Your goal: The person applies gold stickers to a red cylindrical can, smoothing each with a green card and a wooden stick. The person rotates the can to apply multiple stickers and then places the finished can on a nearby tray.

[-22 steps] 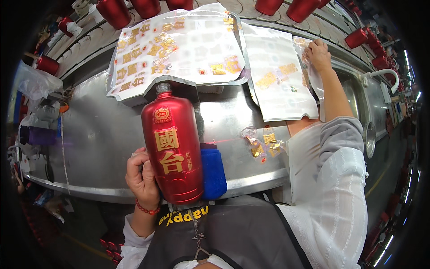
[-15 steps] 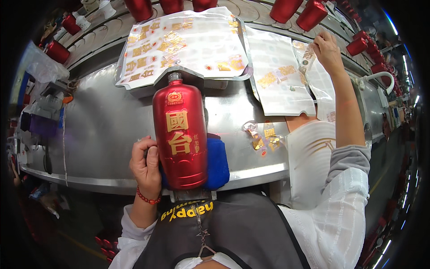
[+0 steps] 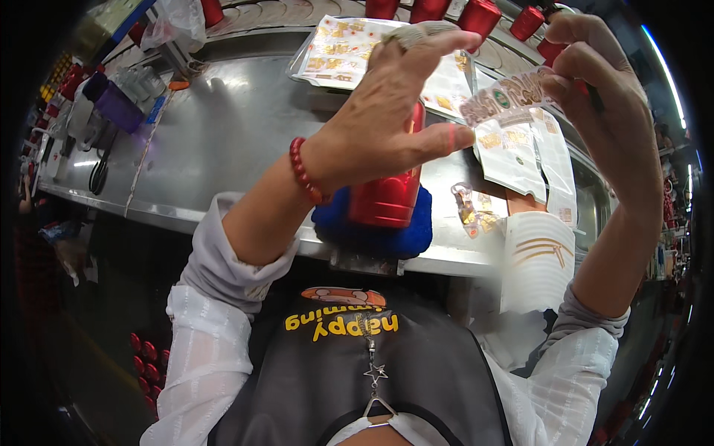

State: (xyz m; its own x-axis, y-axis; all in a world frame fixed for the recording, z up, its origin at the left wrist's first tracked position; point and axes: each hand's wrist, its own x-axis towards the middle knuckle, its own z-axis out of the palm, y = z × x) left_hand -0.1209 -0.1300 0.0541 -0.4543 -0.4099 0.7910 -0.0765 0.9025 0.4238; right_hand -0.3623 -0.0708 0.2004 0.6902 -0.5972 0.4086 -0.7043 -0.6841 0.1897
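My right hand, raised at the upper right, pinches one end of a clear decal strip with gold print and a small green mark. The strip stretches leftward in the air toward my left hand. That hand is open, thumb and fingers spread, in front of a glossy red bottle; whether its thumb touches the strip's edge I cannot tell. Something beige covers part of its fingers. Most of the bottle's upper part is hidden behind this hand. Under the bottle lies a blue cloth pad at the table's front edge.
Decal sheets lie at the back of the metal table, with more white sheets at the right. Crumpled decal scraps sit nearby. Red bottles line the conveyor behind. A purple container stands left.
My right hand has lifted the decal strip off the sheets and brought it nearer. My left hand has let go of the bottle's side and risen in front of it. The view has shifted.
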